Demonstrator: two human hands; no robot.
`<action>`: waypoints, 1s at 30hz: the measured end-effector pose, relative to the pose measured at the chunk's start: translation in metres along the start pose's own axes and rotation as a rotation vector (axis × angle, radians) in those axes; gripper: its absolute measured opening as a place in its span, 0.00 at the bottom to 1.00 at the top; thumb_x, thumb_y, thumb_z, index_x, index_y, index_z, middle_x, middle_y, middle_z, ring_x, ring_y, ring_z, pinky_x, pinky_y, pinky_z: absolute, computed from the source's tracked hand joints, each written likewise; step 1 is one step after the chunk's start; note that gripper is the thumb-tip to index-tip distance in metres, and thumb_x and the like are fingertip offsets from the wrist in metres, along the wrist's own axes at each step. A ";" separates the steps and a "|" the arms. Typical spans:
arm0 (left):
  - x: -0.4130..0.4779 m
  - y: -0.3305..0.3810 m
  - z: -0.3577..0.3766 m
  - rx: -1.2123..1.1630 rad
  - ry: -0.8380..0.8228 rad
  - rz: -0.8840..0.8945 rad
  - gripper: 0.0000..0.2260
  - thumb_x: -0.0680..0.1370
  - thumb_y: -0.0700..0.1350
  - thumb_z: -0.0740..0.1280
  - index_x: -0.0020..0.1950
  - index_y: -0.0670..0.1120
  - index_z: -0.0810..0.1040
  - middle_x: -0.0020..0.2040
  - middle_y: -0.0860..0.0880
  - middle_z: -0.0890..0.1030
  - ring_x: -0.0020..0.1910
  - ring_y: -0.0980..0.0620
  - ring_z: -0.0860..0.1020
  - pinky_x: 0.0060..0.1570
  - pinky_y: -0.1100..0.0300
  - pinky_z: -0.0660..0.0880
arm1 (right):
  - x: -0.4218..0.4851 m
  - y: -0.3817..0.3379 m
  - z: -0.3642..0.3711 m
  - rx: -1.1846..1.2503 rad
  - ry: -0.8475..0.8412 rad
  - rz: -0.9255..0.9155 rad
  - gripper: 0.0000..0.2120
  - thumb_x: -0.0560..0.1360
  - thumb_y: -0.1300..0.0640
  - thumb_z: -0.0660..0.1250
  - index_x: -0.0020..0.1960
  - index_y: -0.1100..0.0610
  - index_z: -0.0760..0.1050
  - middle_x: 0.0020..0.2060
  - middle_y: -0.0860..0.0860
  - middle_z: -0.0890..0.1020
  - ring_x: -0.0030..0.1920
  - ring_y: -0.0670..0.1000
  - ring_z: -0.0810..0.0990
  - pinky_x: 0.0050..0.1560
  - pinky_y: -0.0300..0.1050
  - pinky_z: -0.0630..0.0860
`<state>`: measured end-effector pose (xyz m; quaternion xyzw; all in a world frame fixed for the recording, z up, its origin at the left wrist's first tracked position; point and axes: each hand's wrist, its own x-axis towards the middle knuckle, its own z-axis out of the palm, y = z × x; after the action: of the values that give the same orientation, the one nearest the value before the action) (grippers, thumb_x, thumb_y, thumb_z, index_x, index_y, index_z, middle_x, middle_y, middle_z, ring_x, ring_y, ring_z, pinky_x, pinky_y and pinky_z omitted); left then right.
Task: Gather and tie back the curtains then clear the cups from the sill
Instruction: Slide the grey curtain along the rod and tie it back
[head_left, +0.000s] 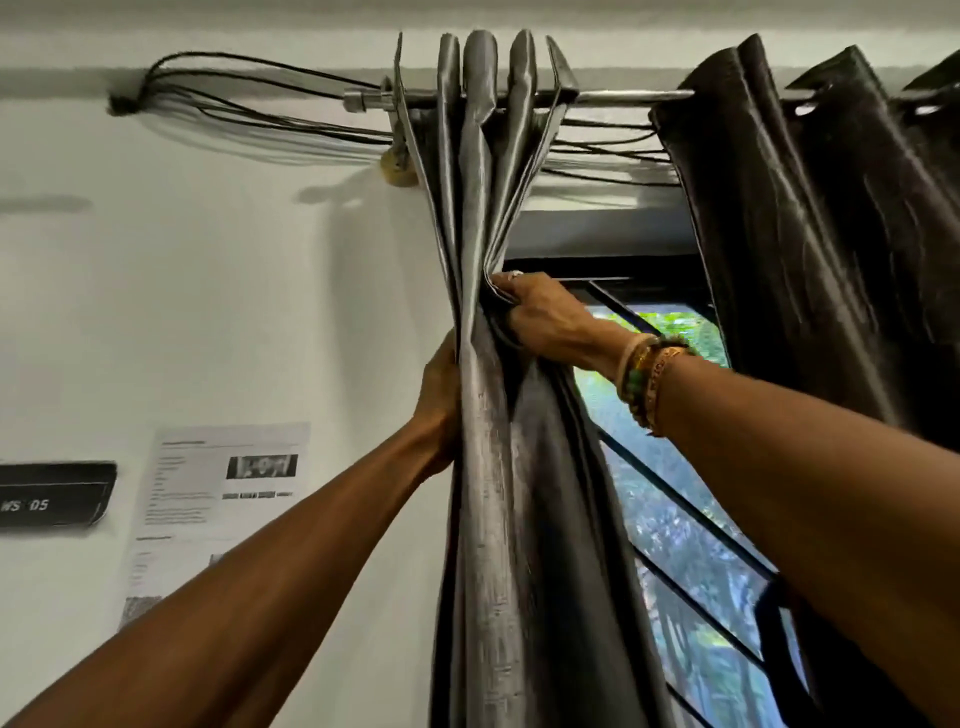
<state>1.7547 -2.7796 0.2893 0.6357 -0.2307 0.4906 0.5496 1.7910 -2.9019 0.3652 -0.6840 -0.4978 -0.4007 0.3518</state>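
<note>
A: Step in hand?
B: Gathering, by the look of it. Left curtain bunched into pleats at the left end of the curtain rod, held from both sides a little below the rod.
A: Grip?
B: Right hand curled round the window-side folds, fingers hooked into the pleats. Left hand wrapped round the wall-side edge, fingertips hidden behind the fabric; cannot tell whether spread or together.
A: Tied?
B: Not yet. No tie-back or hook visible anywhere.
A: Other side?
B: Right curtain hanging loosely pleated further along the rod, well apart from the bundle.
A: Cups?
B: Not in frame. Sill neither; looking up past the window bars.
A: Next?
B: Probably: one hand kept on the bundle, the other freed to find a tie. Firm squeeze needed; slick, stiff-looking fabric, likely to spring open. Then the right side, cups last.
A: Hazards?
B: Loose cables running just behind the rod. Best not to yank downward.
</note>
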 end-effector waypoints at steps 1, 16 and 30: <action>-0.001 0.001 0.006 -0.002 0.023 0.012 0.20 0.83 0.57 0.58 0.57 0.42 0.79 0.45 0.49 0.84 0.44 0.53 0.82 0.44 0.60 0.80 | -0.006 0.010 0.003 0.081 -0.004 0.015 0.18 0.72 0.69 0.59 0.54 0.55 0.81 0.46 0.56 0.86 0.47 0.53 0.83 0.49 0.47 0.81; -0.011 -0.018 0.011 0.569 -0.012 0.026 0.54 0.61 0.54 0.83 0.78 0.53 0.52 0.72 0.55 0.68 0.67 0.51 0.72 0.68 0.52 0.70 | 0.087 0.007 0.030 0.666 0.247 0.128 0.70 0.55 0.38 0.83 0.81 0.53 0.42 0.77 0.55 0.64 0.72 0.55 0.69 0.71 0.44 0.65; 0.019 -0.006 -0.056 0.641 0.060 0.146 0.45 0.71 0.43 0.76 0.80 0.55 0.52 0.71 0.54 0.71 0.62 0.51 0.74 0.59 0.59 0.73 | 0.166 -0.082 0.053 0.528 0.151 -0.066 0.13 0.70 0.62 0.63 0.53 0.60 0.79 0.45 0.58 0.84 0.42 0.57 0.84 0.40 0.46 0.84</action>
<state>1.7467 -2.7217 0.2985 0.7432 -0.0932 0.5951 0.2914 1.7529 -2.7685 0.4980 -0.5203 -0.5793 -0.3181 0.5409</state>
